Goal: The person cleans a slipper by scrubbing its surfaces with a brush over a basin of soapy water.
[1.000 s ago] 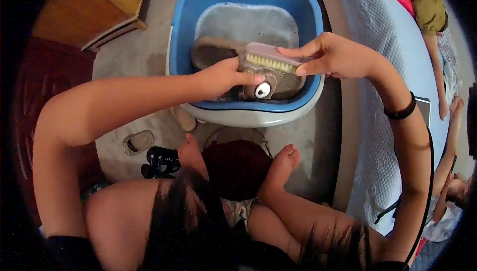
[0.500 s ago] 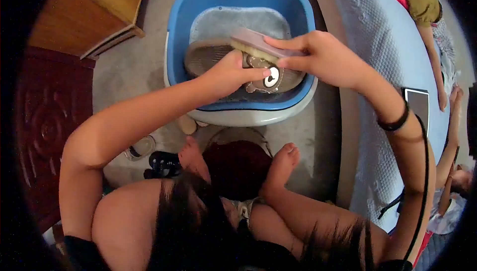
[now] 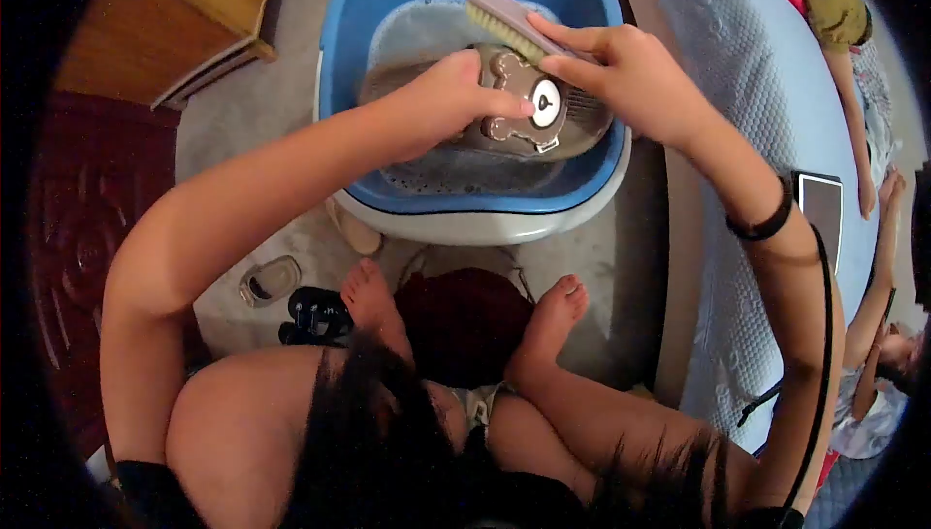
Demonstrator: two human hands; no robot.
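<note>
A brown slipper (image 3: 577, 131) with a bear face on its strap lies across the blue basin (image 3: 339, 30), above sudsy water (image 3: 417, 30). My left hand (image 3: 451, 102) grips it by the strap, thumb on the bear and the other fingers mostly hidden. In my right hand (image 3: 621, 68) is a scrub brush (image 3: 514, 20) with a pale mauve back and cream bristles. The bristles face down toward the slipper's upper edge; whether they touch it I cannot tell.
To the right is a bed with a pale blue quilted cover (image 3: 727, 141), where a phone-like device (image 3: 819, 209) and another person's arm (image 3: 849, 131) rest. A wooden cabinet (image 3: 184, 15) stands left. Black slippers (image 3: 318, 314) and a clear dish (image 3: 272, 280) are on the floor.
The brush has moved up and away from the bear face, and its blur is gone. My left hand has turned the slipper slightly and shifted it up and right.
</note>
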